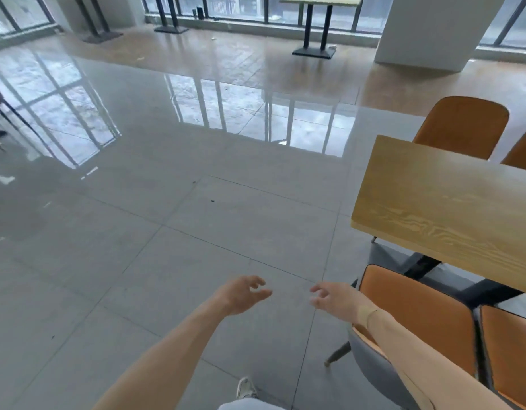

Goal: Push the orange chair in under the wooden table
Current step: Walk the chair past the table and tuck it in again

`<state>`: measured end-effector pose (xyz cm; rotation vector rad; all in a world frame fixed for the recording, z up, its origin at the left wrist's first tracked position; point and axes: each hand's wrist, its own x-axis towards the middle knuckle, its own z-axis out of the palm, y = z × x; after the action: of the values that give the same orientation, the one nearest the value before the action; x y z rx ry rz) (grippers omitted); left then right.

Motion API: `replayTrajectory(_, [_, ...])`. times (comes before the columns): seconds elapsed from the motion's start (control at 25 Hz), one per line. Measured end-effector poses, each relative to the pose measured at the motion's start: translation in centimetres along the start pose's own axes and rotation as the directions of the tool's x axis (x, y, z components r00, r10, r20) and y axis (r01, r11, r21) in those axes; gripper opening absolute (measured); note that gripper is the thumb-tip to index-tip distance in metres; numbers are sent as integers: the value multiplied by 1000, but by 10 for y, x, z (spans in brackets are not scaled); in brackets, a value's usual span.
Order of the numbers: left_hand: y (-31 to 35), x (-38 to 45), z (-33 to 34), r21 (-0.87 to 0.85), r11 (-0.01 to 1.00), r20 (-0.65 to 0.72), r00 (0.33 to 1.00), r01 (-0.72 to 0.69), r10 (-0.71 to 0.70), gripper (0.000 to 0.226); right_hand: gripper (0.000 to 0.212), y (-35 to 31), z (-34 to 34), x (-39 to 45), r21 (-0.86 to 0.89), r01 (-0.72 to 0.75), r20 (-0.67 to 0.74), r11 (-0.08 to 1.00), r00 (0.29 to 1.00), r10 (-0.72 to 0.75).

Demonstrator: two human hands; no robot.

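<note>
1. Nearest, both bare hands hang over the grey tiled floor [167, 247], apart from each other, fingers loosely curled and holding nothing: the left hand [241, 294] lies left of the right hand [334, 300].
2. Just right of the right hand stands the orange padded chair with a grey shell back and slim dark legs [418, 315]; its seat lies partly beneath the table edge, its back under the right forearm. The hand does not touch it.
3. A second orange seat [510, 341] sits further right, alongside.
4. Beyond and right of the hands, the pale wooden grained table top [451, 208] overhangs both seats.
5. Probably the chair is light and stiff, and should slide easily on glossy tile; the top rim of the backrest looks the best hold, pushed level to avoid tipping.
6. Farthest, two more orange chair backs [460, 125] stand behind the table.
</note>
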<state>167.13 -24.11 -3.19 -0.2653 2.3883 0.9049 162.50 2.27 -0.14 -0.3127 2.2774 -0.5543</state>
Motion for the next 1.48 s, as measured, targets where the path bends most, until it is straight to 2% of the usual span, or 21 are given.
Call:
replayTrajectory(0.2, [-38, 35, -89, -64, 997, -121, 992, -31, 23, 47, 37, -66, -32, 51, 31, 94, -123, 995, 988, -90])
replayTrajectory(0.44, [-20, 97, -153, -42, 991, -171, 978, -127, 118, 47, 37, -82, -89, 108, 21, 117, -282, 993, 953, -106])
replayTrajectory(0.68, [50, 198, -213, 142, 960, -153, 953, -240, 261, 55, 39, -58, -181, 185, 47, 147, -392, 988, 913, -117])
replayTrajectory(1.0, [180, 357, -293, 110, 949, -172, 934, -296, 312, 55, 39, -21, -342, 279, 111, 132, -479, 985, 876, -64])
replayTrajectory(1.24, [242, 480, -320, 93, 932, -101, 927, -352, 360, 53, 41, 4, -426, 354, 112, 86, -504, 990, 864, -18])
replayTrajectory(1.48, [293, 637, -369, 100, 913, -31, 916, -395, 400, 53, 42, 18, -535, 473, 110, 21, -506, 994, 862, 38])
